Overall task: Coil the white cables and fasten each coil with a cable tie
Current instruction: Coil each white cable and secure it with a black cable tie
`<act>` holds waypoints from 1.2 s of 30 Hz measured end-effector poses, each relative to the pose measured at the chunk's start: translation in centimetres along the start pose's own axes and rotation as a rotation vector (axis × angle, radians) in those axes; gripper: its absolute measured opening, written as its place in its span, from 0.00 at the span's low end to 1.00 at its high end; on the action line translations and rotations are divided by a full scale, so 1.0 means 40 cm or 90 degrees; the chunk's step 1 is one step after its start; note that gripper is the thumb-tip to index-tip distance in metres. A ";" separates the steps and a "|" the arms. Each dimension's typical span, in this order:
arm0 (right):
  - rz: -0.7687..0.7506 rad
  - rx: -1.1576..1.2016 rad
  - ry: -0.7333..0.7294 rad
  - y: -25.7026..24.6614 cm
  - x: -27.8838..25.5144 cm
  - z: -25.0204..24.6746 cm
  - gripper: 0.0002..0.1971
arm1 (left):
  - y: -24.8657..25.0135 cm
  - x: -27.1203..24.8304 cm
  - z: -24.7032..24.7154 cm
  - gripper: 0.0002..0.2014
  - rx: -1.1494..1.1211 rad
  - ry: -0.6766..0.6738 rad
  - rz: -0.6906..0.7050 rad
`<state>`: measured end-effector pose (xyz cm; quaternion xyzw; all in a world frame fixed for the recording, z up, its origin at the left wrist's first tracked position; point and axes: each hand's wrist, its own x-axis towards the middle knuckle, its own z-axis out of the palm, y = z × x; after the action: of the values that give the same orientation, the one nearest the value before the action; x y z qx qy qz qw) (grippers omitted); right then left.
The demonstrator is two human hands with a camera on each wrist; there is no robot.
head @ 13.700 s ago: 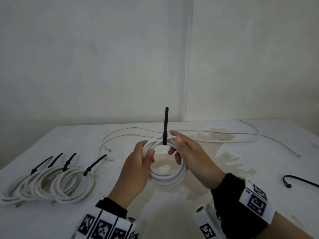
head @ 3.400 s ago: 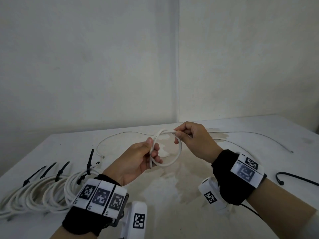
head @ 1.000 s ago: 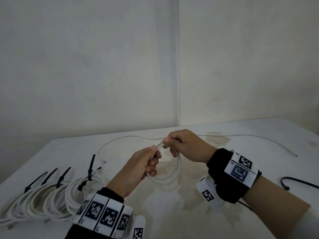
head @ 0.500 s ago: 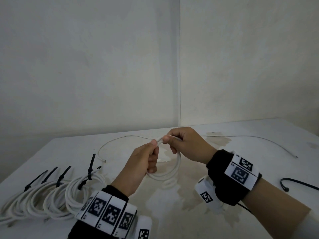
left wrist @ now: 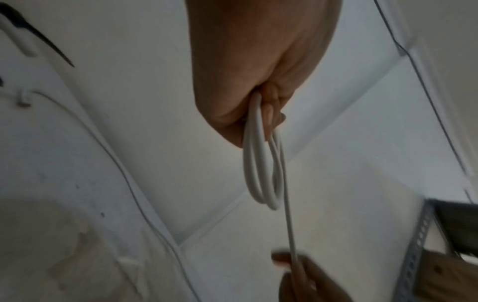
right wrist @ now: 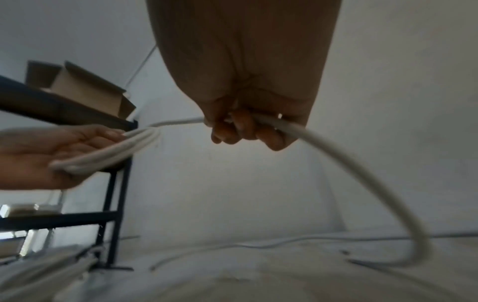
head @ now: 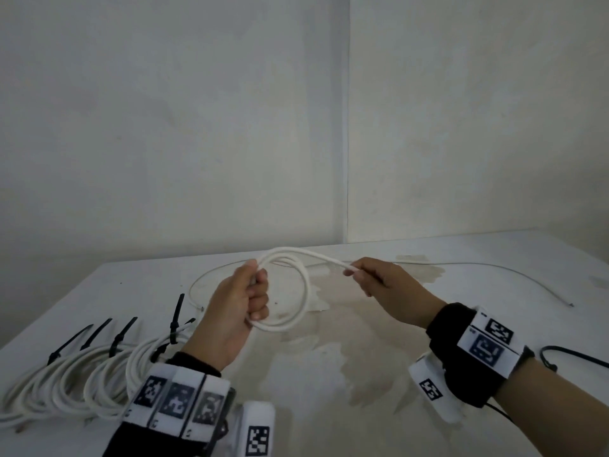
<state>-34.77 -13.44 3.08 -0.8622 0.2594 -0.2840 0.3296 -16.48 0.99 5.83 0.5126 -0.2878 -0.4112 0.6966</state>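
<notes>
My left hand (head: 245, 298) grips a small coil of white cable (head: 298, 291) held above the white table (head: 329, 407); in the left wrist view the loops (left wrist: 261, 173) hang from its curled fingers. To the right, my right hand (head: 372, 278) is closed round the free run of the same cable (right wrist: 336, 155), which trails down to the table and off to the far right (head: 494, 268). A loose black cable tie (head: 573, 356) lies at the right edge.
Several finished white coils (head: 75, 387) with black ties (head: 176, 316) lie at the front left of the table. Another thin white cable (head: 211, 275) curves along the back. Walls meet in a corner behind. A dark shelf (right wrist: 64, 116) carries a cardboard box.
My right hand has slid away to the right along the cable, opening a gap between the hands. The left hand keeps its hold on the coil and has lifted slightly.
</notes>
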 end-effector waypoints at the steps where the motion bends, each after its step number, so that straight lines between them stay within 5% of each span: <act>1: 0.014 -0.010 0.005 0.018 -0.005 -0.005 0.08 | 0.006 0.007 -0.017 0.17 -0.024 0.018 0.006; 6: 0.013 -0.025 0.087 0.047 -0.008 -0.010 0.02 | 0.008 0.024 -0.057 0.18 -0.061 0.065 0.035; 9: -0.023 -0.134 0.059 0.045 0.000 0.001 0.04 | 0.012 0.033 -0.061 0.17 -0.063 0.074 0.057; 14: -0.205 -0.316 -0.006 0.024 -0.011 0.070 0.08 | 0.023 0.044 -0.048 0.17 -0.019 0.106 0.100; 20: -0.369 -0.385 0.024 -0.039 -0.032 0.134 0.14 | 0.011 0.057 -0.027 0.16 0.033 0.144 0.117; 32: -0.503 -0.397 0.073 -0.089 -0.030 0.168 0.06 | -0.046 0.026 0.037 0.17 0.154 0.040 0.078; 36: -0.535 -0.297 0.086 -0.111 -0.025 0.169 0.03 | -0.058 0.010 0.068 0.15 0.225 -0.012 0.062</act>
<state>-29.86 -7.07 1.74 -0.9228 -0.0339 -0.3822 -0.0338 -19.17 -0.97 4.44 0.6085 -0.3867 -0.3249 0.6120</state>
